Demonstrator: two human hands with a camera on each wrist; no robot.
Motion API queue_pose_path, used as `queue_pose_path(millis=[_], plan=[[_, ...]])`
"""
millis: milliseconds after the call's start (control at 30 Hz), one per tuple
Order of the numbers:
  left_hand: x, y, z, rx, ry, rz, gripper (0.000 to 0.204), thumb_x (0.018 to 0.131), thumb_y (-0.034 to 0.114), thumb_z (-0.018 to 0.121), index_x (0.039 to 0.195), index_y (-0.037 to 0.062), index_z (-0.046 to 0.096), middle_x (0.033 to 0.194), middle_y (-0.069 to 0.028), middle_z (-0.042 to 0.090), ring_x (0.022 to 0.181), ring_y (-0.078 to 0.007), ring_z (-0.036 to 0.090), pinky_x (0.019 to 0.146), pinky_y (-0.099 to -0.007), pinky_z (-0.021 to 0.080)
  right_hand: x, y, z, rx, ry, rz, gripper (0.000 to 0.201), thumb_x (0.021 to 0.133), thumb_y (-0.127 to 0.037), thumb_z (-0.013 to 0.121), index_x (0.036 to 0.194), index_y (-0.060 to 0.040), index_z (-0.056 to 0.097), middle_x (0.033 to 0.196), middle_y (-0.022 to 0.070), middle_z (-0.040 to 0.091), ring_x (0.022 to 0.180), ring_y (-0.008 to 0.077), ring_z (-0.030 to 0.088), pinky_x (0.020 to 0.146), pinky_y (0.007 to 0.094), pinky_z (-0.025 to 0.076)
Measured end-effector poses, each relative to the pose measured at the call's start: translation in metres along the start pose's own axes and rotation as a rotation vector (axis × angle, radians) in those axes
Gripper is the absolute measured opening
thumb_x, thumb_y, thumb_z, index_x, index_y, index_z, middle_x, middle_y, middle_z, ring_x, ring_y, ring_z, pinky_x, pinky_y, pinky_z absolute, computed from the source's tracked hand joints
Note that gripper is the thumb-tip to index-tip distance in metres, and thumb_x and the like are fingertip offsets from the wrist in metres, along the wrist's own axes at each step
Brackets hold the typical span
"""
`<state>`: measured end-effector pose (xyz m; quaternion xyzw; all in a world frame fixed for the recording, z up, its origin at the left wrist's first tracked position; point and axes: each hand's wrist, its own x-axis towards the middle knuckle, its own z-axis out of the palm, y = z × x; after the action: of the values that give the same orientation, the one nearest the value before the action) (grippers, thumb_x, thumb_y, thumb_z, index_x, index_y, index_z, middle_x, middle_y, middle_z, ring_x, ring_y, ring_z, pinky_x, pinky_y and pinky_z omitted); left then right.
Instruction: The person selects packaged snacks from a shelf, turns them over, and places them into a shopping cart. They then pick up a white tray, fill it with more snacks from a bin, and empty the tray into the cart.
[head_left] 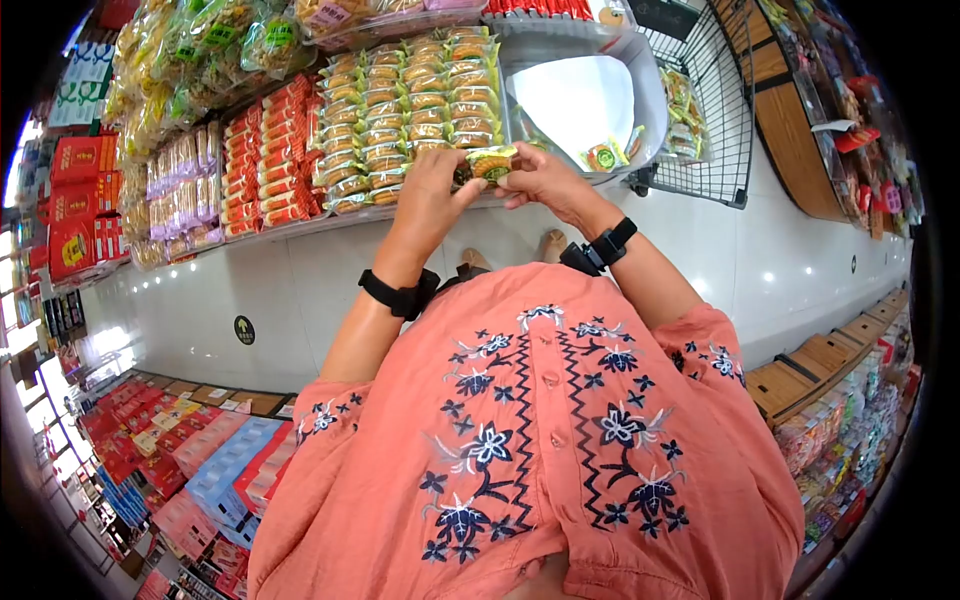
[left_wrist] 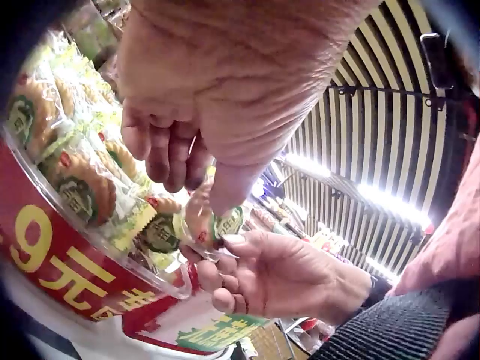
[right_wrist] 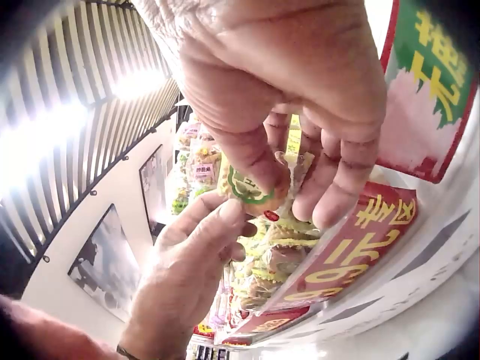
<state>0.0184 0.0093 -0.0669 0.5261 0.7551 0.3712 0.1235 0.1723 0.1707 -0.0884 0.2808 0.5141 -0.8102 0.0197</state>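
Observation:
Both hands hold one small pastry [head_left: 490, 165] in a clear wrapper with a green-and-yellow print, just over the front edge of the display. The left hand [head_left: 432, 185] pinches its left side; the right hand [head_left: 550, 185] has the other side between thumb and fingers. In the right wrist view, a round green label shows on the pastry [right_wrist: 253, 184], partly covered by the right thumb. Just beyond the hands, similar wrapped pastries [head_left: 425, 100] stand stacked in several columns. The left wrist view shows these pastries [left_wrist: 79, 184] close beside the left hand's fingers.
Red-wrapped packs [head_left: 285, 150] and purple-white packs [head_left: 185, 175] lie to the left. Right of the pastries is a translucent bin [head_left: 645, 85] containing a white sheet [head_left: 580, 95] and a few packets. A wire shopping cart [head_left: 735, 130] stands beyond it. A red price strip [left_wrist: 60, 255] lines the display front.

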Motion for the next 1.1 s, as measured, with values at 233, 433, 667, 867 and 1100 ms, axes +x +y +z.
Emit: queue_pose_path(millis=[233, 433, 667, 867, 1100], plan=[[0.01, 0.008, 0.0, 0.026, -0.044, -0.012, 0.031, 0.085, 0.014, 0.074, 0.11, 0.0011, 0.062, 0.101, -0.0149, 0.065, 0.093, -0.0314, 0.061, 0.081, -0.0413, 0.05, 0.001, -0.001, 0.003, -0.247, 0.032, -0.056, 0.043, 0.093, -0.011, 0.062, 0.132, -0.0008, 0.048, 0.107, 0.0098, 0.064, 0.082, 0.0149, 0.07, 0.07, 0.027, 0.059], [0.02, -0.003, -0.011, 0.297, -0.131, 0.262, 0.027, 0.079, 0.01, 0.073, 0.105, 0.0079, 0.064, 0.097, -0.0091, 0.065, 0.09, -0.0315, 0.06, 0.082, -0.0438, 0.048, 0.001, 0.005, -0.005, -0.204, 0.09, -0.072, 0.037, 0.093, -0.01, 0.058, 0.127, 0.0037, 0.052, 0.099, 0.0101, 0.064, 0.076, 0.017, 0.071, 0.061, 0.0275, 0.059], [0.02, 0.008, -0.003, 0.374, -0.149, 0.34, 0.027, 0.078, 0.009, 0.071, 0.105, 0.0099, 0.065, 0.098, -0.0087, 0.061, 0.095, -0.0304, 0.058, 0.083, -0.0431, 0.046, -0.002, 0.004, -0.003, -0.287, 0.096, -0.058, 0.034, 0.093, -0.013, 0.058, 0.123, 0.0016, 0.057, 0.099, 0.0082, 0.065, 0.076, 0.0136, 0.069, 0.064, 0.0262, 0.057], [0.017, 0.001, 0.001, 0.324, -0.134, 0.285, 0.035, 0.079, 0.009, 0.072, 0.112, 0.0077, 0.061, 0.103, -0.0115, 0.059, 0.1, -0.032, 0.058, 0.087, -0.0445, 0.047, 0.016, 0.029, -0.009, -0.872, 0.286, -0.478, 0.022, 0.085, -0.017, 0.066, 0.102, -0.0019, 0.064, 0.098, 0.0177, 0.067, 0.081, 0.0353, 0.067, 0.073, 0.0433, 0.053], [0.016, -0.004, 0.0, 0.384, -0.15, 0.308, 0.03, 0.079, 0.008, 0.072, 0.106, 0.0067, 0.059, 0.101, -0.0124, 0.059, 0.098, -0.033, 0.058, 0.084, -0.0442, 0.047, 0.018, 0.017, 0.001, -0.971, 0.317, -0.406, 0.013, 0.085, -0.013, 0.063, 0.095, -0.0046, 0.063, 0.089, 0.0163, 0.065, 0.089, 0.038, 0.065, 0.073, 0.047, 0.051]])
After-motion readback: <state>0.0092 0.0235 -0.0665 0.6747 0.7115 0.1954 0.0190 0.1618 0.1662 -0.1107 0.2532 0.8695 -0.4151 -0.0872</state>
